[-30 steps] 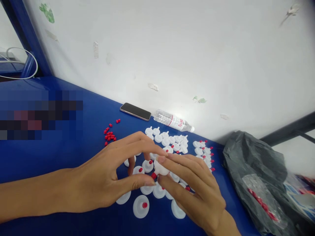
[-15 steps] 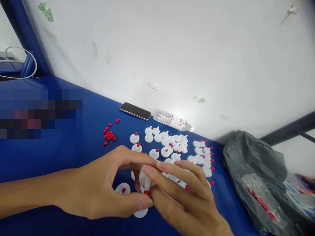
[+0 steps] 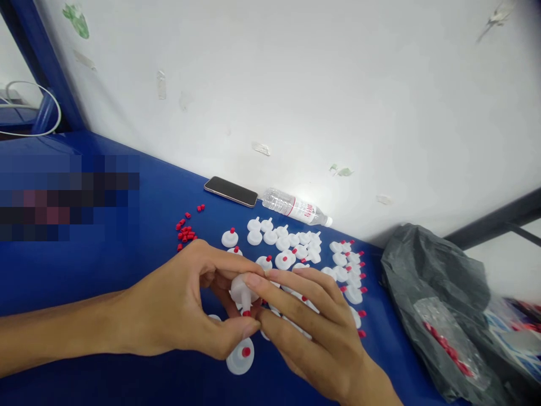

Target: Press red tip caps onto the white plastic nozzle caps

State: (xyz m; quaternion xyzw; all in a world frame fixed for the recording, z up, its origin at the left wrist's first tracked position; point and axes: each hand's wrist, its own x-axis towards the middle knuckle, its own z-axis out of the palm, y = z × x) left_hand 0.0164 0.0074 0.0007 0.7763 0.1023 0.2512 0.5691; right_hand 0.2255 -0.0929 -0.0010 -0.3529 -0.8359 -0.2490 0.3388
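Observation:
Between my two hands is a white plastic nozzle cap (image 3: pixel 242 288) with a small red tip cap (image 3: pixel 246 313) on its spout, which points down toward me. My left hand (image 3: pixel 177 307) curls around it, with the thumb against the red tip end. My right hand (image 3: pixel 325 332) grips its other side, fingertips on the white body. Just below lies another white nozzle cap (image 3: pixel 240 361) with a red tip. Many similar white nozzle caps (image 3: pixel 282 242) spread over the blue table beyond my hands, some with red tips and some bare. Several are partly hidden by my fingers.
Loose red tip caps (image 3: pixel 185 234) lie in a small pile at the left. A phone (image 3: pixel 230 192) and a clear plastic bottle (image 3: pixel 296 207) rest along the white wall (image 3: pixel 296 84). A dark plastic bag (image 3: pixel 435 270) with a clear bag of red pieces (image 3: pixel 450 347) stands at the right.
Both hands have risen slightly with the nozzle cap between them. The nozzle cap lying below them is now less covered by my left thumb.

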